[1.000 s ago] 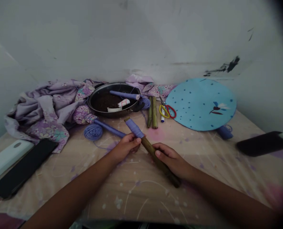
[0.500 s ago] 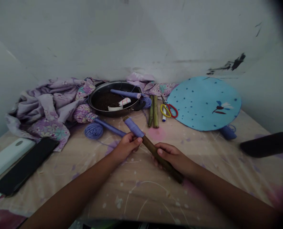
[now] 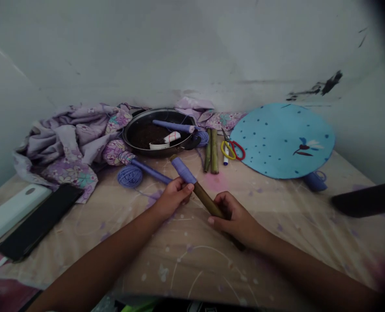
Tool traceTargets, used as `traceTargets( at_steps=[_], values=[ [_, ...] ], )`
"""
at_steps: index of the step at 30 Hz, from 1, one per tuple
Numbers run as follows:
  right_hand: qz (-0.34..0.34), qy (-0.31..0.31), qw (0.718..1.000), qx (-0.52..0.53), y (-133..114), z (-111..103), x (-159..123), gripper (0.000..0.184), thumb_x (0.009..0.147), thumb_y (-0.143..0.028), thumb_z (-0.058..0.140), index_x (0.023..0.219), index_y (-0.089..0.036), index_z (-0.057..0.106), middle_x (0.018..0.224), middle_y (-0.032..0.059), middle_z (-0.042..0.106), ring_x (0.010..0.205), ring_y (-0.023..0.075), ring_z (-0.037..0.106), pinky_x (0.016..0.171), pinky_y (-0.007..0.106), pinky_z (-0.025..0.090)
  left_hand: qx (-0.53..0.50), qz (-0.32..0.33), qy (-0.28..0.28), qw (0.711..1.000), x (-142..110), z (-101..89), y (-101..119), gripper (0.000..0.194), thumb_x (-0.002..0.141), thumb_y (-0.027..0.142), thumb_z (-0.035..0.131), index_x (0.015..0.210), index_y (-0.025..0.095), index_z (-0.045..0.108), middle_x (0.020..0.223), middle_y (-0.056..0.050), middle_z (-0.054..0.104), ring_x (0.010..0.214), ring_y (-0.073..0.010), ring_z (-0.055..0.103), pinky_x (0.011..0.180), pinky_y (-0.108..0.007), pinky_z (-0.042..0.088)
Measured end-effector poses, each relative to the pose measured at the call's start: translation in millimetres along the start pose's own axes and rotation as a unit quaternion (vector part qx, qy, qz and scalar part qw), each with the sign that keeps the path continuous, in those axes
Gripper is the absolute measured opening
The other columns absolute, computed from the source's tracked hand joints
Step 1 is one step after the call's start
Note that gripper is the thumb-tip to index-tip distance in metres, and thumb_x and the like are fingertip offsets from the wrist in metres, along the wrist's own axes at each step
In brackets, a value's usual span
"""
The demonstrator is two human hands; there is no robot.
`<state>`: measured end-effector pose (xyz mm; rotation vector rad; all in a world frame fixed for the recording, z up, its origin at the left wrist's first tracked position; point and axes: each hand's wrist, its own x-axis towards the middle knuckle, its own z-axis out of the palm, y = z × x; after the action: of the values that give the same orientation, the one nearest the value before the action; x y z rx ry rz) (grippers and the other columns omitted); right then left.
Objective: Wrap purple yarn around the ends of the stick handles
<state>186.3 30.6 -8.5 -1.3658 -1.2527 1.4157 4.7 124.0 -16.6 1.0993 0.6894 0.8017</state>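
A brown-green stick slants across the middle, its far end wound with purple yarn. My left hand is closed at the near edge of the winding, thumb against the stick; the strand in its fingers is too fine to make out. Farther down, my right hand curls around the bare part, covering some of it. A purple yarn ball sits left of my left hand, a strand trailing from it. Behind that hand lies a purple-wrapped stick with a floral cloth head.
A dark pan at the back holds a purple-wrapped stick. Two bare sticks, scissors and a marker lie right of it. A blue oval board is farther right. Floral cloth and a black phone are left.
My right hand has shifted its grip on the stick: its thumb is lower and its fingers arch over the far side. My left hand stays at the winding. The view has shifted slightly.
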Motion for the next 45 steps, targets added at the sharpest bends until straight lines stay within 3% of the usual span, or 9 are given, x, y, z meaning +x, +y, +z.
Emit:
traceTargets(
  at_steps=[4,8,13,17,28,33,39,45],
  values=[
    [0.065,-0.061,0.988,0.127,-2.8,-3.0,3.4,0.028,0.074,-0.035,0.068,0.085,-0.019,0.049,0.067,-0.003,0.055,0.055,0.0108,0.051,0.053,0.025,0.04,0.002,0.006,0.006,1.0,1.2,-0.6,0.6,0.036,0.072,0.045,0.068,0.078,0.015,0.049,0.046,0.011,0.037,0.038,-0.003,0.027,0.04,-0.02,0.019],
    [0.077,-0.078,0.972,0.207,-4.9,-9.2,7.3,0.024,0.077,-0.039,0.064,0.082,-0.017,0.054,0.072,0.0019,0.064,0.06,0.0142,0.062,0.06,0.028,0.047,0.003,-0.003,0.01,1.0,1.8,0.4,2.9,0.037,0.07,0.044,0.069,0.082,0.013,0.053,0.047,0.01,0.037,0.038,-0.0027,0.026,0.041,-0.02,0.019],
    [0.085,-0.088,0.97,0.209,-3.8,-13.7,9.2,0.024,0.082,-0.041,0.058,0.085,-0.017,0.052,0.063,0.0001,0.064,0.048,0.0128,0.06,0.049,0.024,0.044,0.02,-0.014,0.009,1.0,0.9,2.8,4.2,0.038,0.07,0.045,0.069,0.084,0.012,0.056,0.048,0.01,0.037,0.04,-0.0031,0.027,0.041,-0.02,0.02],
    [0.066,-0.107,0.972,0.2,-3.9,-13.9,8.8,0.034,0.075,-0.039,0.069,0.091,-0.02,0.046,0.061,-0.0039,0.062,0.045,0.0102,0.057,0.044,0.019,0.038,0.025,-0.016,0.006,1.0,0.4,3.3,3.1,0.038,0.069,0.045,0.07,0.083,0.013,0.055,0.048,0.01,0.038,0.039,-0.0031,0.028,0.041,-0.02,0.02],
    [0.059,-0.178,0.952,0.241,-2.1,-21.5,11.1,0.029,0.082,-0.041,0.063,0.091,-0.015,0.054,0.078,0.0062,0.069,0.067,0.0173,0.068,0.063,0.031,0.052,0.036,-0.021,-0.017,0.999,-2.3,2.8,3.9,0.046,0.065,0.051,0.071,0.081,0.013,0.053,0.048,0.01,0.037,0.04,-0.0037,0.031,0.042,-0.021,0.019],
    [0.065,-0.175,0.954,0.234,0.2,-21.0,11.7,0.027,0.085,-0.04,0.059,0.094,-0.015,0.054,0.082,0.0067,0.067,0.069,0.0163,0.067,0.065,0.031,0.054,0.034,-0.006,-0.015,0.999,-2.6,3.7,1.3,0.044,0.067,0.053,0.069,0.077,0.014,0.049,0.048,0.01,0.038,0.04,-0.0035,0.03,0.042,-0.021,0.019],
    [0.027,-0.131,0.965,0.226,1.5,-18.3,13.0,0.035,0.07,-0.03,0.076,0.095,-0.018,0.052,0.077,-0.0025,0.058,0.064,0.011,0.059,0.053,0.024,0.054,0.034,0.014,0.004,0.999,-1.0,2.8,0.0,0.043,0.07,0.052,0.067,0.079,0.015,0.048,0.048,0.011,0.037,0.039,-0.0037,0.03,0.041,-0.021,0.02],
    [0.075,-0.127,0.958,0.247,4.7,-18.0,11.5,0.022,0.081,-0.03,0.065,0.096,-0.016,0.055,0.08,0.0034,0.067,0.066,0.0132,0.066,0.059,0.026,0.054,0.043,0.01,0.0,0.999,-1.4,3.2,1.7,0.04,0.073,0.05,0.066,0.079,0.014,0.049,0.047,0.01,0.037,0.04,-0.0039,0.031,0.041,-0.021,0.021]
  ],
)
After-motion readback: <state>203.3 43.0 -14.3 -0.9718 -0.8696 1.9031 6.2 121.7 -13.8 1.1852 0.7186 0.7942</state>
